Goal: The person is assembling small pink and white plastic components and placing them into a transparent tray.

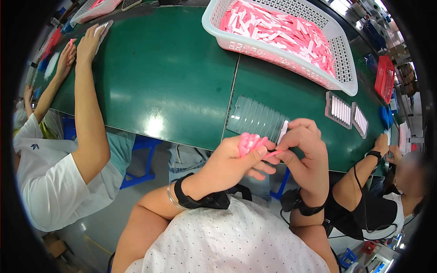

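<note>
My left hand (223, 161) is closed around a bunch of small flat pink strips (247, 144) in front of the table's near edge. Close beside it, my right hand (308, 157) has its fingers bent. Its thumb and forefinger pinch the end of one pink strip (273, 154) that reaches across from the left hand. A whitish strip (282, 132) also stands up at the right fingers. Just beyond both hands, a clear plastic tray (259, 116) with ridged slots lies on the green table (173, 68); my hands cover its near corner.
A white perforated basket (277, 55) heaped with pink and white strips stands at the far side. Two trays (338, 109) filled with pale strips lie to the right, near a red basket (385, 79). Co-workers sit on both sides; one person's hand (87, 45) touches a tray at left.
</note>
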The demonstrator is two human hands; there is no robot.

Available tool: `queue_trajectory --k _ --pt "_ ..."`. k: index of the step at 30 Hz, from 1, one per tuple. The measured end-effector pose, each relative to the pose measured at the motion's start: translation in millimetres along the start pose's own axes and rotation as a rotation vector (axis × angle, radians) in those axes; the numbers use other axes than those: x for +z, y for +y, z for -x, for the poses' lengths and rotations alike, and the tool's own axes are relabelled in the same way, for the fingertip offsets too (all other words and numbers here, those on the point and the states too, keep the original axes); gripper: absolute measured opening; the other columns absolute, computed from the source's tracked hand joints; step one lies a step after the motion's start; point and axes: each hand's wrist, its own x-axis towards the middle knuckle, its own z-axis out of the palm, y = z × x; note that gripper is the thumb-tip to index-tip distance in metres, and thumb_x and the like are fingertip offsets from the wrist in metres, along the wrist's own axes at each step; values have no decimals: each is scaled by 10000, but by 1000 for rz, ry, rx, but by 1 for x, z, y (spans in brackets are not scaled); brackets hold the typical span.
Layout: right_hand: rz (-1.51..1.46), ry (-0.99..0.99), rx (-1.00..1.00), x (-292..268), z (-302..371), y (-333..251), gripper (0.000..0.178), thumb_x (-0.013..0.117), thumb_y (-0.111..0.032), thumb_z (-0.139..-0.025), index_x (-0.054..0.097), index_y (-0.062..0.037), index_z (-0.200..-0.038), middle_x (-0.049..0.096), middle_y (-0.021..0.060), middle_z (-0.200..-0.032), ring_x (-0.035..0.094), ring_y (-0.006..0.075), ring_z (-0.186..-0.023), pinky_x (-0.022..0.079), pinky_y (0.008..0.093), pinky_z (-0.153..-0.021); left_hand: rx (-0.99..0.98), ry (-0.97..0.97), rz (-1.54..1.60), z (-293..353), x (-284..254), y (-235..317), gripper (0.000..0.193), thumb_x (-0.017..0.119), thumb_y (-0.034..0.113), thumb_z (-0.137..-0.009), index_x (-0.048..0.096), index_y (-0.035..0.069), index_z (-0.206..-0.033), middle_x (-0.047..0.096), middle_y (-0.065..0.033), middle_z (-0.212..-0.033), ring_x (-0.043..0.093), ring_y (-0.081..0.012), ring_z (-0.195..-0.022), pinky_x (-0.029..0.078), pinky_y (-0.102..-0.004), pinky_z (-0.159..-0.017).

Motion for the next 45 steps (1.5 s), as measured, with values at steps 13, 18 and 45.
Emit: queue_trajectory --k 13,18,45 --pt "-267 -79 -286 8 -8 17 141 784 -224 -710 710 -125 -776 644 -36 -812 495 228 -971 395 369 -908 -274 -312 -7 5 -14 20 323 521 291 -994 563 -29 -1010 636 -107 -783 657 -181 -573 549 -277 -467" --pt "-92 89 -133 3 -2 15 471 825 -269 -646 674 -119 -1066 629 53 -1091 468 297 -1113 326 422 -1013 -126 -227 -46 5 -17 18 293 532 264 -991 570 -26 -1004 634 -98 -767 644 -159 -567 538 -267 -452" --pt "2 250 162 23 12 3 121 709 -101 -791 674 -43 -891 674 70 -845 561 222 -959 431 337 -830 9 77 -159 -2 8 7 354 491 187 -1001 443 -63 -1248 678 -102 -916 512 -63 -453 421 -209 -398"
